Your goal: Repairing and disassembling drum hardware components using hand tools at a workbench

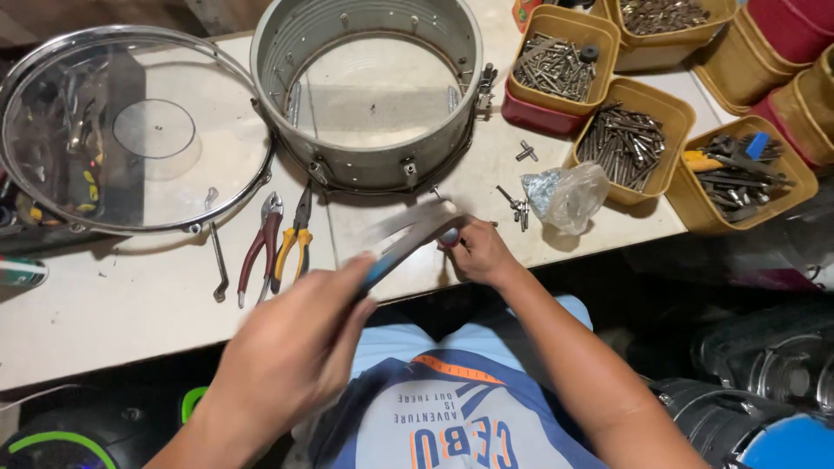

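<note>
Nearest, the left hand sits at seven o'clock in the view, its fingers closed around one end of a long, thin strip of grey metal with a blue edge, blurred by motion. The strip runs up toward one o'clock from that hand to the right hand, whose fingers are curled shut on the strip's far end just over the near edge of the pale, worn surface.

On the surface, at ten o'clock from the right hand, lie red-handled pliers and yellow-handled pliers, side by side. Left of them rests a small bent metal rod. At three o'clock from the right hand sits a crumpled clear plastic bag, with a few loose screws just beside it.

Farther off, at twelve o'clock, stands a round grey metal drum shell, open at the top. At ten o'clock lies a clear drum head in a chrome hoop. At two o'clock, yellow plastic tubs filled with screws and bolts crowd together.
</note>
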